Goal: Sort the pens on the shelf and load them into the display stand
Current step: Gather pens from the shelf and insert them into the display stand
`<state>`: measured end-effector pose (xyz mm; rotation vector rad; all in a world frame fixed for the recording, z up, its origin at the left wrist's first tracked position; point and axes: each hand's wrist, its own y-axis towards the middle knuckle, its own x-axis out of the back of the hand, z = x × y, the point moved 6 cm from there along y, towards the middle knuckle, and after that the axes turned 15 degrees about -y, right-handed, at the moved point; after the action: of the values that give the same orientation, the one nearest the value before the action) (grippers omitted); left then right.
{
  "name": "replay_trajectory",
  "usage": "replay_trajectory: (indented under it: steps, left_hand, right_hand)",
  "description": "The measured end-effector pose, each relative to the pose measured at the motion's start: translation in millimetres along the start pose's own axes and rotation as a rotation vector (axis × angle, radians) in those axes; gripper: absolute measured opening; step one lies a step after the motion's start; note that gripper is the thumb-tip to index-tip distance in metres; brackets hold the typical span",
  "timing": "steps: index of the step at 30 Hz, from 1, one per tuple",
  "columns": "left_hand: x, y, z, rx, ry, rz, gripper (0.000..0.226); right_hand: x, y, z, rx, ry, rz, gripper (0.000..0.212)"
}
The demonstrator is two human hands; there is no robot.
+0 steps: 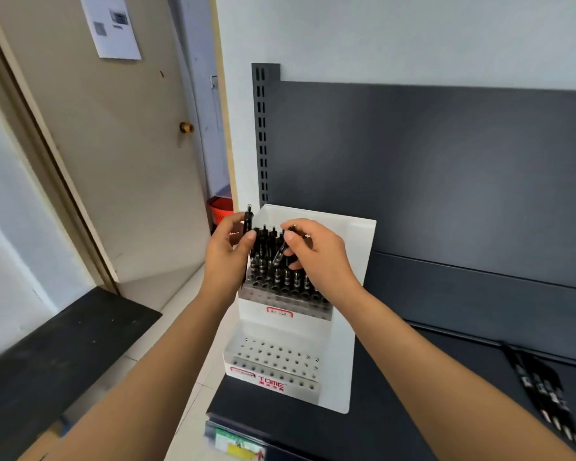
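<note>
Left hand (228,251) is gripping an upright black pen (248,219) beside the display stand (359,247). Right hand (316,252) is pinching a tilted pen (280,252) over its filled upper tier. Loose pens (542,390) are lying on the shelf (296,434).

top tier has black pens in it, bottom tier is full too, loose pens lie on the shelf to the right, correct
No: the head view shows the bottom tier empty, every hole bare. The rest stands: the top tier has black pens in it, and loose pens lie on the shelf to the right.
</note>
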<state>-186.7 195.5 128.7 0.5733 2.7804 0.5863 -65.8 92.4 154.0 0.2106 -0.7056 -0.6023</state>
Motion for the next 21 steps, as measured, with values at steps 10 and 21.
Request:
replay_trajectory:
  steps: [10, 21]
  left_hand:
    - [8.4, 24.1, 13.7, -0.036, 0.109, 0.052, 0.026]
    - [-7.3, 22.1, 23.6, -0.150, 0.503, 0.189, 0.042]
  right_hand:
    - [-27.8, 23.2, 7.2, 0.079, -0.496, 0.081, 0.026]
    - [-41.4, 44.9, 0.2, 0.145, -0.924, 0.007, 0.024]
